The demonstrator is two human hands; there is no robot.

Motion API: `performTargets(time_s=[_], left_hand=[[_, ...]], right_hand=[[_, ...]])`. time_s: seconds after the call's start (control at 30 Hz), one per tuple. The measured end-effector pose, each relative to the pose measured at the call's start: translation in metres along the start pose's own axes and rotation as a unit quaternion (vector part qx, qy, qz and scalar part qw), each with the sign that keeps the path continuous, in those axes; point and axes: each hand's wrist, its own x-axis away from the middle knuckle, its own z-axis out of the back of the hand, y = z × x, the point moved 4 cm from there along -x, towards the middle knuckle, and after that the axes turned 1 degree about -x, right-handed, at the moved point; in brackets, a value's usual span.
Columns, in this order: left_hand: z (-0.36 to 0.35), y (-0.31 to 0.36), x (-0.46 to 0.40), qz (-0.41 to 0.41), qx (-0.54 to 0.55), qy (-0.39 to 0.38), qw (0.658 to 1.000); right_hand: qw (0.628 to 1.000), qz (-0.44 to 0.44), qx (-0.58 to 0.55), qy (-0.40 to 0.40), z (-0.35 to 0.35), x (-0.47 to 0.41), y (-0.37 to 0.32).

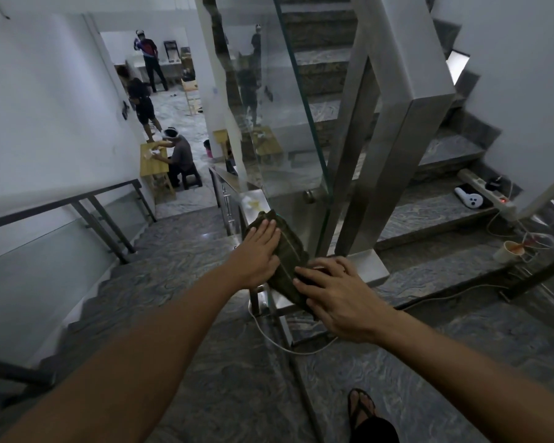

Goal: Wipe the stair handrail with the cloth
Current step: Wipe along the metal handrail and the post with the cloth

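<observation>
Both hands flat on the cloth at the rail's landing corner.

The right hand (339, 297) and left hand (259, 251) lie spread on the dark cloth (285, 251); neither grip is closed, palms only pressing it onto the steel rail (253, 199). With nothing pinched, the cloth could likely slide off the narrow rail edge into the stairwell if one palm lifts. A white cable (269, 340) hangs just beneath, liable to snag. Ahead on the rail lies a pale scrap (249, 203), apparently next to be wiped or pushed off. The glass panel (269, 107) and steel post (394, 139) stand just beside, limiting sideways strokes.
</observation>
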Motion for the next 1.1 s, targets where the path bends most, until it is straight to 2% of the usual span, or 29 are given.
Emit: performTargets(time_s=[0.17, 0.3, 0.5, 0.77, 0.93, 1.1], left_hand=[[0.005, -0.02, -0.01, -0.041, -0.013, -0.021, 0.999], [0.006, -0.028, -0.014, -0.072, -0.036, -0.012, 0.997], [0.006, -0.04, -0.023, -0.11, -0.056, 0.008, 0.992], [0.012, -0.06, -0.049, -0.129, -0.078, 0.012, 0.988], [0.019, -0.078, -0.07, -0.132, -0.076, 0.018, 0.988], [0.023, -0.093, -0.087, -0.128, -0.054, 0.037, 0.99]], right_hand=[[0.998, 0.033, 0.008, -0.054, -0.012, -0.015, -0.006], [0.997, 0.014, 0.067, -0.017, -0.021, -0.012, -0.019], [0.997, -0.051, 0.059, 0.016, -0.026, -0.02, -0.032], [0.989, -0.144, 0.019, 0.008, -0.03, -0.057, -0.039], [0.987, -0.147, -0.07, 0.007, -0.029, -0.085, -0.032], [0.986, -0.146, -0.077, 0.006, -0.026, -0.104, -0.023]])
